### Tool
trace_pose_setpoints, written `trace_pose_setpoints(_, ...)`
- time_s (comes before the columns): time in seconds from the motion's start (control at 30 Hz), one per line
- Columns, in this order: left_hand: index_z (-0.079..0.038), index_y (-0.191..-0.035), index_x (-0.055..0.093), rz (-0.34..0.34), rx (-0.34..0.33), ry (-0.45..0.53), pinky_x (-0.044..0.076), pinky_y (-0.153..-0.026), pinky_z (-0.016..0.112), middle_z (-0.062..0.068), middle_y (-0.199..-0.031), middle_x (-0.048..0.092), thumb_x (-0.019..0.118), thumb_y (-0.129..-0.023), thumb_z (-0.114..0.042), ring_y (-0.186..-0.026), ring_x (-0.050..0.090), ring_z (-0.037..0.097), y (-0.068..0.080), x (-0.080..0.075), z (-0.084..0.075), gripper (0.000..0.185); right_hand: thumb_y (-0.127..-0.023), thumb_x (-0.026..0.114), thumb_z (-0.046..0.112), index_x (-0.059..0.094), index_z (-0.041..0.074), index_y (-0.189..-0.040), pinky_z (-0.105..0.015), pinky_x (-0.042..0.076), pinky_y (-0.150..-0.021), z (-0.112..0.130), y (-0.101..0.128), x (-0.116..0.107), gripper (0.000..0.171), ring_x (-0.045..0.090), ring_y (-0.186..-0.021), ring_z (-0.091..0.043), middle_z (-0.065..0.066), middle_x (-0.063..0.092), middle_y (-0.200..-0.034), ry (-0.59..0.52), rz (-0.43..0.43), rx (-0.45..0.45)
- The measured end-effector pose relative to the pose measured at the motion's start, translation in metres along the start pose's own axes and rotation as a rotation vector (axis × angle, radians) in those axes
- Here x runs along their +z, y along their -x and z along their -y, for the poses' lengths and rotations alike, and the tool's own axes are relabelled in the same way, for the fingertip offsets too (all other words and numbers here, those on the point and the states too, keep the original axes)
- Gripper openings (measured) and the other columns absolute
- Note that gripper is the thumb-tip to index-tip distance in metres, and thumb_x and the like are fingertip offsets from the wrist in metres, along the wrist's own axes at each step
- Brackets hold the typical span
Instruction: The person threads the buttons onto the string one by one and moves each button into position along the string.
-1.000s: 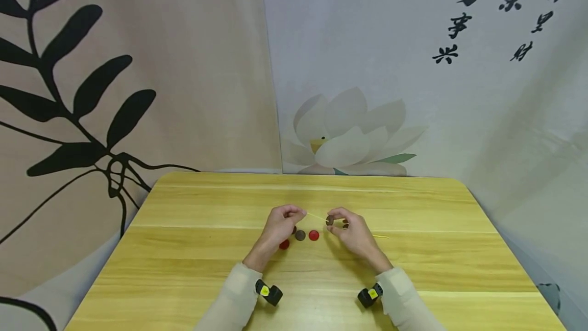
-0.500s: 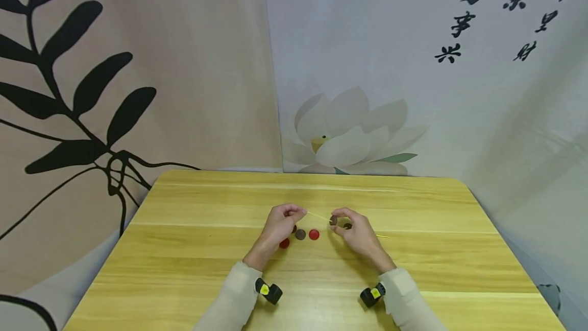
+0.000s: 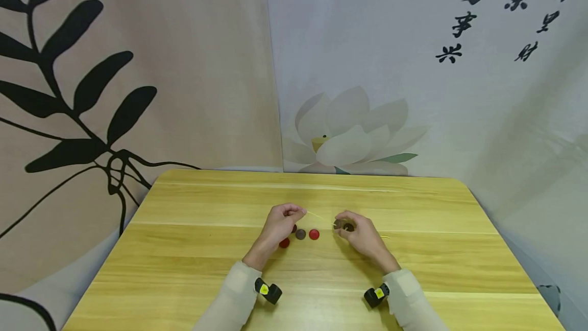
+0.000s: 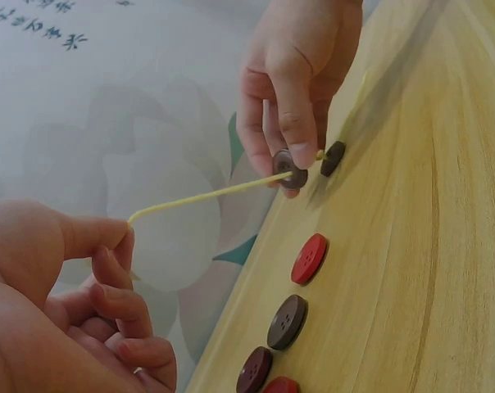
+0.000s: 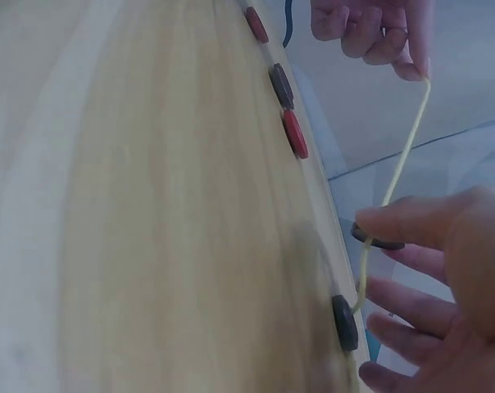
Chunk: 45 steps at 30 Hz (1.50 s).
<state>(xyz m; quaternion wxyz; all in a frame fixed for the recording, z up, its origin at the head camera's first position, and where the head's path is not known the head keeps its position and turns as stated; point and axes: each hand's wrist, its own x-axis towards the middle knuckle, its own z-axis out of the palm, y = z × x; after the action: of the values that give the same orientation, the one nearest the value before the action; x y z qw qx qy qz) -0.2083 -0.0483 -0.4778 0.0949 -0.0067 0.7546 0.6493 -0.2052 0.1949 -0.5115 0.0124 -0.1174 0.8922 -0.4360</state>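
My left hand point(image 3: 282, 222) pinches a yellow string point(image 4: 206, 195) between thumb and finger. The string runs taut to my right hand point(image 3: 362, 236), which pinches a dark brown button point(image 4: 282, 166) by its edges. That button is threaded on the string. A second dark button point(image 4: 333, 159) sits on the string just beyond it, beside a small knot, close to the tabletop. On the table between the hands lie a red button point(image 3: 314, 234) and a grey-brown button point(image 3: 300, 234). A dark maroon button point(image 4: 253, 370) and another red button point(image 3: 284, 243) lie by my left hand, partly hidden in some views.
The wooden table point(image 3: 193, 249) spreads around both hands. The string's tail point(image 3: 385, 237) trails to the right of my right hand. Behind the table's far edge hangs a printed cloth point(image 3: 220, 65). Each wrist carries a small black camera point(image 3: 274, 293).
My right hand has moved a little to the right and toward me, and its button has slid along the string, closer to the second button. My left hand stays nearly still.
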Motion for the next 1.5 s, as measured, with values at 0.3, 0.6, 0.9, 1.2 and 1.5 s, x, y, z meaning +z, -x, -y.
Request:
trace_pose_setpoints(0.3,-0.005,-0.103,0.070,0.001,0.004,-0.010,0.046,-0.069,0.029,0.007,-0.093,0.060,0.066,-0.096,-0.025,-0.089,0.056,0.032,0.001,0.000,0.002,0.022,-0.085,0.076,0.005,0.069,0.007,-0.115,-0.050,0.045,-0.103,-0.008,0.003,-0.001,0.031,0.060,-0.119,-0.034,-0.006,0.070,-0.112,0.023,-0.012,0.026)
trace_pose_setpoints(0.6,-0.005,-0.103,0.071,-0.003,0.002,-0.009,0.050,-0.077,0.042,0.019,-0.100,0.061,0.066,-0.096,-0.026,-0.087,0.059,0.035,0.000,-0.003,0.004,0.022,-0.086,0.074,0.003,0.069,0.006,-0.115,-0.052,0.038,-0.109,-0.013,0.004,-0.005,0.030,0.048,-0.133,-0.039,-0.012,0.065,-0.127,0.010,0.032,0.028)
trace_pose_setpoints(0.9,-0.004,-0.103,0.071,-0.007,0.004,-0.011,0.043,-0.069,0.028,0.018,-0.098,0.060,0.066,-0.096,-0.023,-0.087,0.053,0.030,-0.001,-0.008,0.003,0.022,-0.086,0.075,0.003,0.071,0.011,-0.107,-0.054,0.029,-0.114,-0.014,0.002,-0.011,0.023,0.040,-0.140,-0.036,-0.012,0.059,-0.138,0.029,0.092,0.057)
trace_pose_setpoints(1.2,-0.004,-0.104,0.071,-0.015,-0.007,-0.020,0.039,-0.062,0.025,0.004,-0.088,0.056,0.067,-0.095,-0.024,-0.081,0.050,0.024,-0.001,-0.011,0.005,0.023,-0.086,0.075,0.004,0.071,0.012,-0.107,-0.055,0.029,-0.113,-0.016,0.000,-0.015,0.023,0.042,-0.139,-0.036,-0.012,0.059,-0.138,0.066,0.110,0.056)
trace_pose_setpoints(1.5,-0.005,-0.102,0.071,-0.015,-0.010,-0.012,0.042,-0.069,0.029,0.013,-0.094,0.060,0.067,-0.096,-0.023,-0.085,0.054,0.028,-0.002,-0.011,0.005,0.020,-0.086,0.074,0.005,0.070,0.012,-0.110,-0.057,0.029,-0.113,-0.015,-0.003,-0.018,0.024,0.042,-0.139,-0.037,-0.011,0.059,-0.138,0.065,0.118,0.043)
